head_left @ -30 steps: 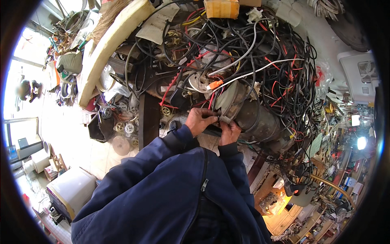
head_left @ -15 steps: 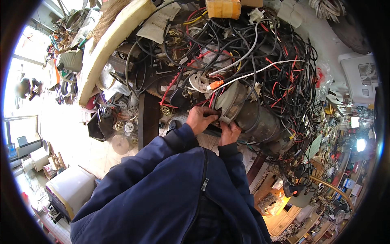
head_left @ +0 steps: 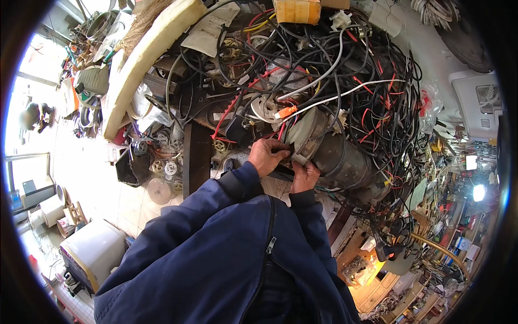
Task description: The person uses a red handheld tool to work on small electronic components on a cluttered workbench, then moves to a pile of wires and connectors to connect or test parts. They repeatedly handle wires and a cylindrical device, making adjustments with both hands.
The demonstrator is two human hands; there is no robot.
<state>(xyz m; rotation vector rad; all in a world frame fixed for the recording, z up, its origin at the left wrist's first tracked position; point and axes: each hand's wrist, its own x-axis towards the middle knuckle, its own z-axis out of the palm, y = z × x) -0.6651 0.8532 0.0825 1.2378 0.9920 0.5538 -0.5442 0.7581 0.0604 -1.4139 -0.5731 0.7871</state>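
Observation:
At the lower edge of a tangled heap of black, red and white cables lies a grimy cylindrical metal body with a pale, rounded cover and a metal band at its left end. My left hand is closed at the left of that end, fingertips curled in against it; what they hold is hidden. My right hand is just below the band, thumb and fingers pinched at its lower part on something too small to make out. An orange connector rests among the cables above my hands.
A pale foam strip curves along the left of the heap, with a yellowed box at the top. A dark beam stands left of my hands. A white appliance is at lower left, cluttered shelves at right.
My hands stay at the same end of the cylinder, with only very slight movement of the left one. Nothing else has visibly moved.

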